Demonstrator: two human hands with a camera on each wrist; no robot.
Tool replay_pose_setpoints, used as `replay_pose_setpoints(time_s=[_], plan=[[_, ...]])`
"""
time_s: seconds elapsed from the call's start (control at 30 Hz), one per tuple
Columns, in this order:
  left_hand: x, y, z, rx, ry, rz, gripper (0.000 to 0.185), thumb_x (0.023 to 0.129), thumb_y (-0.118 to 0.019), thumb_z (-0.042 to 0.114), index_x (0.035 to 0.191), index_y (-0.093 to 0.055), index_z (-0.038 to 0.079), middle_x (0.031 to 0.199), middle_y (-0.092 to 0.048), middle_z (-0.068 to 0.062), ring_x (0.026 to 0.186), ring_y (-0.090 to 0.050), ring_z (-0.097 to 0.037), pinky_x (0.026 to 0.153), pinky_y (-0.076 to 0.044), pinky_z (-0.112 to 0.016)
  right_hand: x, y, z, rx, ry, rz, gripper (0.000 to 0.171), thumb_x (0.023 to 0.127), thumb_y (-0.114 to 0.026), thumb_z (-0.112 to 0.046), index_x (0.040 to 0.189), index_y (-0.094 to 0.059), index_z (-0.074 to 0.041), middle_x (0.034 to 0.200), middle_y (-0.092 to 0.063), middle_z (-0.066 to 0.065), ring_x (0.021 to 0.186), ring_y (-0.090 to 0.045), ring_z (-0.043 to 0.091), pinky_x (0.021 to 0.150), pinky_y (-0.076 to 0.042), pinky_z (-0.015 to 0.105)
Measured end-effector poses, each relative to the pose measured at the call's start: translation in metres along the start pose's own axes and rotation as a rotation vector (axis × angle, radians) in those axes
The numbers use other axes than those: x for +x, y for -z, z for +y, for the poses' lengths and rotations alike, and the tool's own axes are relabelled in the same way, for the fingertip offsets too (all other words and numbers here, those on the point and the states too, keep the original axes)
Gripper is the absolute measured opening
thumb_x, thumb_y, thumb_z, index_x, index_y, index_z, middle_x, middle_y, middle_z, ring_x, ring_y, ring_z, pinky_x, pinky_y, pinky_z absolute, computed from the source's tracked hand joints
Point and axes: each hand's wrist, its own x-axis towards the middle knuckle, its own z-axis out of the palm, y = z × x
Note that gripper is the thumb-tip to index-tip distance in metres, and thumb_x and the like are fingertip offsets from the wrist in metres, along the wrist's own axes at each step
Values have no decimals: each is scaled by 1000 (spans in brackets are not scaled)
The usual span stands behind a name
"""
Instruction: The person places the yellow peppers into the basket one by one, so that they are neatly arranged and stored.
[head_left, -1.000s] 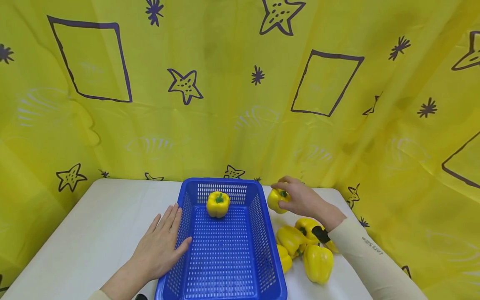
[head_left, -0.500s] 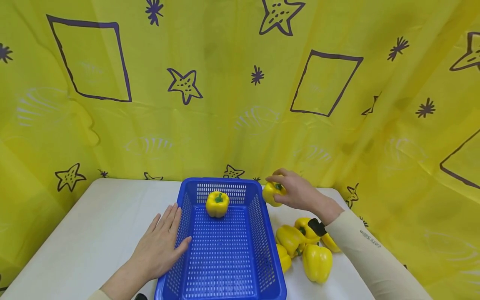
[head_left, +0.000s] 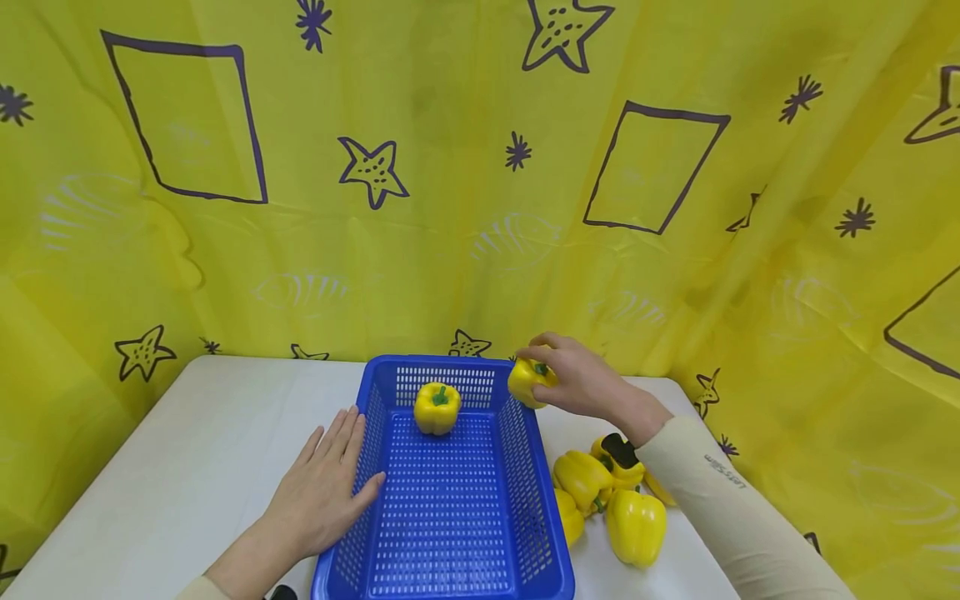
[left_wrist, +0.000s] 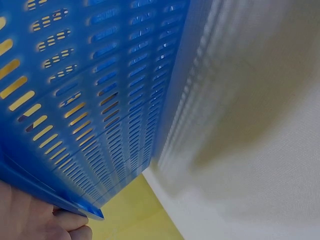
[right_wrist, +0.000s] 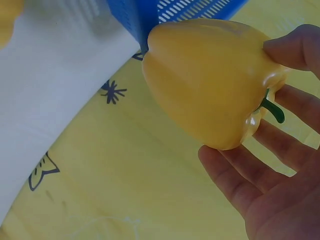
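Bell pepper (head_left: 524, 385), pinched by the right hand (head_left: 583, 379), has been carried leftward since the earlier frames, to the blue basket's (head_left: 438, 500) upper-right corner; at lower left, the left hand (head_left: 318, 492) is laid straight-fingered along its rim.

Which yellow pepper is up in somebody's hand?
The pepper gripped by the right hand, near the far right corner of the blue basket. A second pepper sits inside the basket; the others are on the table.

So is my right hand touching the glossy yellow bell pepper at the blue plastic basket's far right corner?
Touching. In the right wrist view, your right hand has its thumb and fingertips against the yellow bell pepper.
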Motion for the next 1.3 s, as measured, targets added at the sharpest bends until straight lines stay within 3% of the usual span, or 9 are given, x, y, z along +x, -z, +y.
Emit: replay_pose_setpoints(time_s=[0.47,1.0,1.3], plan=[[0,-2,-1,11,1,-2,80,97,-51,48,152,-29,-5,161,-28,-23,150,-25,-40,122,-19,-60,15,-14,-11,23,8,-2,49,86,-67,-19,134,-62,-13,134,-57,13,105,-59,26,80,-56,32],[0,-2,-1,13,-1,1,80,97,-51,49,153,-29,-5,161,-28,-23,150,-25,-40,122,-19,-59,29,-34,-18,106,37,-68,51,85,-67,-13,136,-60,-8,133,-57,14,102,-59,23,80,-54,29],[0,-2,0,18,2,-4,81,97,-51,49,153,-29,-5,161,-28,-23,151,-24,-40,122,-19,-60,34,-47,-19,112,68,-86,48,85,-68,-11,132,-61,-7,129,-59,14,103,-59,23,86,-54,33]])
